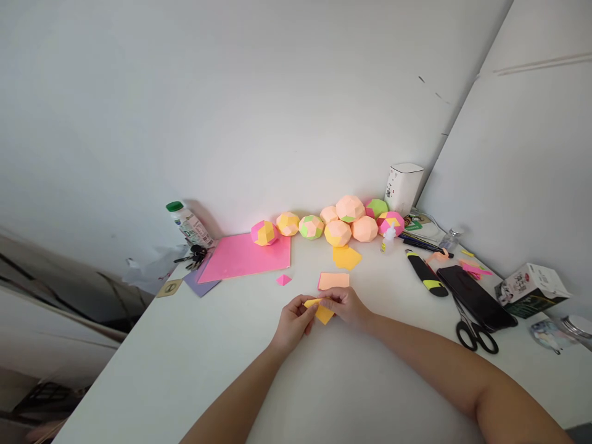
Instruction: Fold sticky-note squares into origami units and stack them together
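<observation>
Between my two hands is a yellow-orange piece of paper point(324, 315), partly folded, its lower corner hanging below my fingers. My left hand point(295, 319) pinches its left side, and my right hand point(348, 306) grips the upper right. Just behind my right hand lies a stack of peach paper point(335, 280) with a pink edge. Farther back is a flat yellow-orange paper piece point(346, 257). A small pink folded paper piece point(283, 280) sits to the left, apart from my hands.
Several faceted paper balls point(338, 233) line the wall. At left are a pink sheet point(245, 258) and a bottle point(192, 223). On the right lie a utility knife point(426, 273), scissors point(476, 336), a dark case point(476, 297), a glue bottle point(388, 239) and a carton point(533, 290).
</observation>
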`<state>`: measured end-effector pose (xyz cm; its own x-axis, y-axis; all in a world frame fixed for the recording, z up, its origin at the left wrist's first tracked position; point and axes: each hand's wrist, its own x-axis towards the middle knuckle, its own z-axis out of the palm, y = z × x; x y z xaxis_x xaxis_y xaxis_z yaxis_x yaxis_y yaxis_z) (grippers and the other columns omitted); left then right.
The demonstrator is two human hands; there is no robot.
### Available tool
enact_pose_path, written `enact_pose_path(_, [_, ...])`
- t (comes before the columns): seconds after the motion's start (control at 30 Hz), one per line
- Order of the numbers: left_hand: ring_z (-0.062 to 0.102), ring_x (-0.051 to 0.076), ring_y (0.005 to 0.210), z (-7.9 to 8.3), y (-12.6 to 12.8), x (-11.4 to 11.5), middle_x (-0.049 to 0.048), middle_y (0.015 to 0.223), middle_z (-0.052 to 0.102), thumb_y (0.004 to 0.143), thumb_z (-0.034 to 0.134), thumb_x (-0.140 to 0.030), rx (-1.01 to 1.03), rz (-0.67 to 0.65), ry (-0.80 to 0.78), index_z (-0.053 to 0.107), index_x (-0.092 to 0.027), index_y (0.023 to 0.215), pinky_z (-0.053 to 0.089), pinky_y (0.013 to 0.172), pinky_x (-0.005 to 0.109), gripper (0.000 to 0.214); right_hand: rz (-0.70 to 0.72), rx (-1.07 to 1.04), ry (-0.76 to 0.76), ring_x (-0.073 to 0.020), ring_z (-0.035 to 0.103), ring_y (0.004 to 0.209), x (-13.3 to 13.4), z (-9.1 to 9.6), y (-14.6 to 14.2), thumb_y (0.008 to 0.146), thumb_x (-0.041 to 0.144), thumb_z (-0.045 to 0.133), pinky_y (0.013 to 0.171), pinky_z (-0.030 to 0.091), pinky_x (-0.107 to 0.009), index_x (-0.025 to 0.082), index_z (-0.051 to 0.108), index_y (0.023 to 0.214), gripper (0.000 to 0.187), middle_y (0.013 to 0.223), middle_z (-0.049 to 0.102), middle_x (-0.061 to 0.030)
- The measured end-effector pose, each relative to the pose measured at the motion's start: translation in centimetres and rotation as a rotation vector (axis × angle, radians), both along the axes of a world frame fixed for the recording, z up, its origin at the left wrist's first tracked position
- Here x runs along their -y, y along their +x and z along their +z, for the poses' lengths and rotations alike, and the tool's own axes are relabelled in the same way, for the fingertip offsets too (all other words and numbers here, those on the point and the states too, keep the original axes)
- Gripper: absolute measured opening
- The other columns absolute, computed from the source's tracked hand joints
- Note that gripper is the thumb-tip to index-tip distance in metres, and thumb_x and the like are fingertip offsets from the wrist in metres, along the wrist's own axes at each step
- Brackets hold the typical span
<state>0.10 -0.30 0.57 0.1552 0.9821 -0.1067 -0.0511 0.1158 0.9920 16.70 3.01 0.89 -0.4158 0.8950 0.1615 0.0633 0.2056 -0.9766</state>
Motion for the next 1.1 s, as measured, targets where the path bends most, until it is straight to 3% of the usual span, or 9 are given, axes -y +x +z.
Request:
enact_pose_path(0.07, [0.037,0.005,0.034,0.04,-0.03,-0.08,-0.0081,0.041,0.046,0.073,0.063,-0.043,0.037,0.011,-0.021,0.058,-0.016,0.089,0.025,0.039,0.018,0.032,0.017,0.011,0.007,-0.0129,0.055,0.063,0.02,0.04,0.04,0.08,0.039,0.058,0.071,0.049,-0.031,0.017,0.07,0.084,0.026,0.07,0.062,-0.0014])
enact_pose_path(0.2, [0.038,0.005,0.034,0.05,-0.06,-0.19,-0.0078,0.039,0.047,0.07,0.068,-0.039,0.084,0.069,-0.043,0.058,-0.015,0.087,0.026,0.039,0.018,0.031,0.03,0.025,-0.026,-0.0109,0.051,0.054,0.09,-0.06,0.05,0.08,0.04,0.058,0.052,0.046,-0.025,0.016,0.069,0.084,0.027,0.068,0.06,-0.0016])
enact_pose_path(0.3, [0.039,0.005,0.033,-0.14,-0.08,-0.29,-0.0081,0.04,0.048,0.069,0.069,-0.037,0.108,0.107,-0.04,0.058,-0.015,0.087,0.027,0.038,0.018,0.03,0.046,0.027,-0.053,-0.0114,0.053,0.052,0.21,-0.05,0.01,0.081,0.04,0.057,0.047,0.044,-0.023,0.015,0.068,0.084,0.028,0.065,0.059,-0.0016])
enact_pose_path(0.73, [0.038,0.005,0.033,-0.1,-0.15,-0.35,-0.008,0.039,0.048,0.068,0.07,-0.036,0.119,0.086,-0.05,0.058,-0.015,0.079,0.029,0.038,0.018,0.026,0.049,0.083,-0.015,-0.0106,0.047,0.054,-0.11,-0.39,0.03,0.08,0.036,0.057,0.048,0.038,-0.022,0.015,0.068,0.081,0.024,0.063,0.057,-0.0006])
enact_pose_path(1.1, [0.045,0.007,0.037,-0.56,-0.09,-0.09,-0.0059,0.044,0.053,0.076,0.06,-0.042,0.045,0.039,-0.021,0.051,-0.018,0.079,0.033,0.041,0.019,0.026,0.044,0.076,-0.014,-0.0102,0.048,0.054,-0.15,-0.23,0.02,0.079,0.036,0.058,0.05,0.037,-0.022,0.014,0.067,0.078,0.024,0.062,0.058,-0.0003])
